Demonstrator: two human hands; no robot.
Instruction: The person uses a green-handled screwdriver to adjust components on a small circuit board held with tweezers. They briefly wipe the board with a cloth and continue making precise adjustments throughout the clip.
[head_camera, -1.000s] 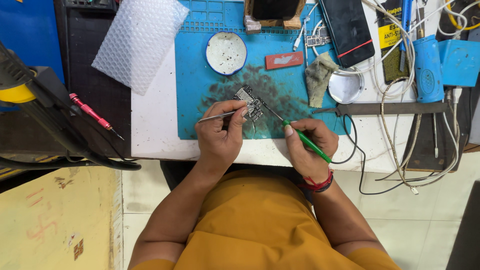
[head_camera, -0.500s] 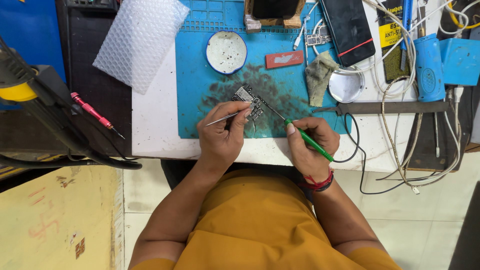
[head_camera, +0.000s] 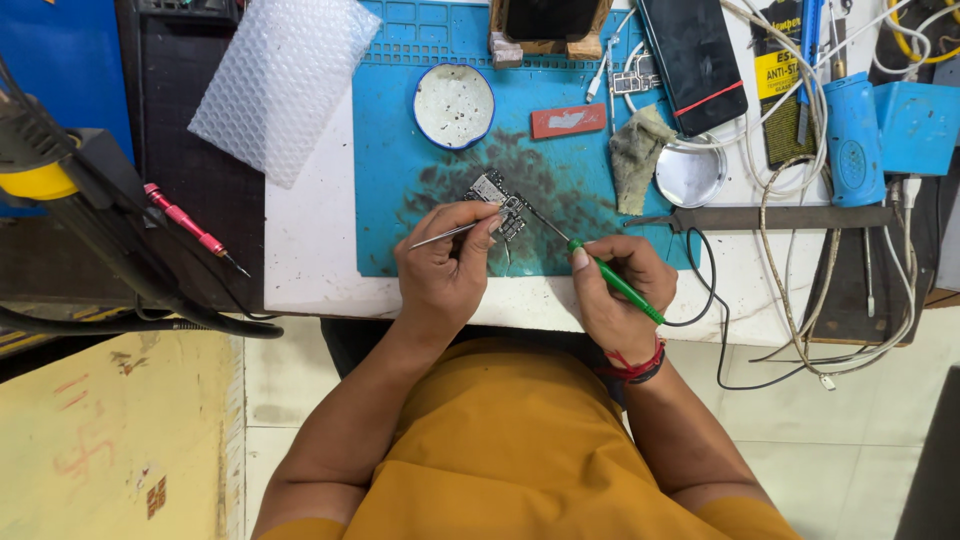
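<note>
A small circuit board (head_camera: 497, 200) lies on the stained blue work mat (head_camera: 420, 170). My left hand (head_camera: 445, 270) grips metal tweezers (head_camera: 445, 235), and its fingertips rest at the board's near edge. My right hand (head_camera: 615, 290) holds a green-handled soldering iron (head_camera: 612, 281) like a pen. The iron's thin dark tip reaches up-left and touches the board's right side. A black cord runs from the iron off to the right.
On the mat sit a round white dish (head_camera: 454, 106), a red bar (head_camera: 568, 121), a grey rag (head_camera: 636, 158) and a metal lid (head_camera: 690, 175). A black phone (head_camera: 692, 60), blue tools (head_camera: 855, 140) and tangled white cables (head_camera: 800, 230) crowd the right. Bubble wrap (head_camera: 285, 85) and a red screwdriver (head_camera: 190, 228) lie left.
Both hands stay at the board. The tweezers and the iron tip have shifted only slightly against it.
</note>
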